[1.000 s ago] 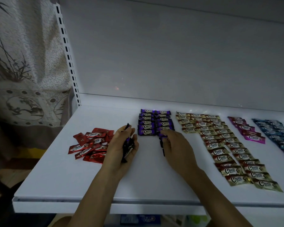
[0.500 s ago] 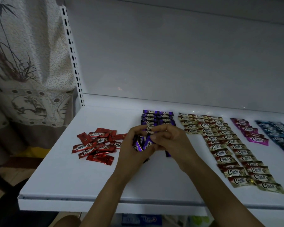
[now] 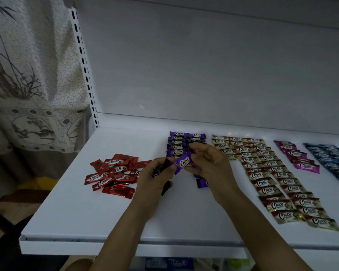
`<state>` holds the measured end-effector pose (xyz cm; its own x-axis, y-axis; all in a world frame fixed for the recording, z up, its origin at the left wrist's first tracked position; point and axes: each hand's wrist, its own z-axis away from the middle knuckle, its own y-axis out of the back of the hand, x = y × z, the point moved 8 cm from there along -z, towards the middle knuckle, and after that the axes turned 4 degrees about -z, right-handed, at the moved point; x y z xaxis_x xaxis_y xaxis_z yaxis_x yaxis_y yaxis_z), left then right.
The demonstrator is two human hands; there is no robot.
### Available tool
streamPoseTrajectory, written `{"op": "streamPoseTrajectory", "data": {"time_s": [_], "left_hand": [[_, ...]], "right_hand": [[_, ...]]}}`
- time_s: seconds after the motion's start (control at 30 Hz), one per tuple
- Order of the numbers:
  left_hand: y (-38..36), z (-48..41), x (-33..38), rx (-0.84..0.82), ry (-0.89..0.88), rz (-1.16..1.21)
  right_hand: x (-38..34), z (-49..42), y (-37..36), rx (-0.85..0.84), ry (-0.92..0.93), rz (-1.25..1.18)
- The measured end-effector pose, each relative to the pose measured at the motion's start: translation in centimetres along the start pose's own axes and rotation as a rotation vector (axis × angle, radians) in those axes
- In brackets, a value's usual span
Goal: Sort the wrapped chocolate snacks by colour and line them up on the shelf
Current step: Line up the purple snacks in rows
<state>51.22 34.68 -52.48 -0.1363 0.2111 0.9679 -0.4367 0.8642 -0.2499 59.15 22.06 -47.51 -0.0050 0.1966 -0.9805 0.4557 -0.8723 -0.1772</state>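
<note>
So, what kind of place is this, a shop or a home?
Probably a shop, or a mock-up: a display shelf with a slotted upright, many same-brand wrapped snacks in colour rows. A patterned curtain beside it hints at a home.

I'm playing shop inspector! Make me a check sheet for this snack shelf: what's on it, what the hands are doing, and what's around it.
Surface: white shelf, snacks spread across it.
Job's things: red snacks in a loose pile at left; purple snacks in two columns; gold snacks in long columns; pink snacks and blue snacks lined up at right.
Clutter: nothing seen.
Hands: left hand grips a held bunch of purple wrappers; right hand pinches a single purple snack, raised above the shelf.
Cables: nothing seen.
Surroundings: patterned curtain at left, slotted upright beside it.
</note>
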Motion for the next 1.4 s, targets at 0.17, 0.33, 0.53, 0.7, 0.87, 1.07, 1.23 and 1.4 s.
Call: {"op": "streamPoseTrajectory", "data": {"time_s": [0.17,0.33,0.53,0.7,0.87,1.07,1.23,1.4], "left_hand": [[0.3,0.0,0.4,0.044,-0.017,0.029],[2.8,0.6,1.7,0.321,-0.163,-0.013],[3.0,1.5,2.8,0.39,-0.263,-0.056],[3.3,1.4,2.8,0.41,-0.253,-0.048],[3.1,1.2,2.5,0.391,-0.233,-0.024],[3.0,1.0,1.9,0.349,-0.219,-0.018],[2.4,0.8,2.2,0.315,-0.273,-0.19],[1.7,1.0,2.6,0.246,-0.333,-0.3]], "right_hand": [[-0.1,0.5,-0.9,-0.142,0.014,0.176],[-0.2,0.8,-0.5,-0.065,0.142,0.297],[0.9,1.8,-2.3,-0.162,0.374,0.777],[2.2,3.2,-2.4,-0.296,0.421,1.041],[0.0,4.8,-1.1,-0.09,0.543,1.039],[2.0,6.1,-4.1,-0.263,0.653,1.281],[2.1,4.2,-5.3,-0.153,0.628,1.364],[2.4,3.4,-4.7,-0.113,0.592,1.42]]}}
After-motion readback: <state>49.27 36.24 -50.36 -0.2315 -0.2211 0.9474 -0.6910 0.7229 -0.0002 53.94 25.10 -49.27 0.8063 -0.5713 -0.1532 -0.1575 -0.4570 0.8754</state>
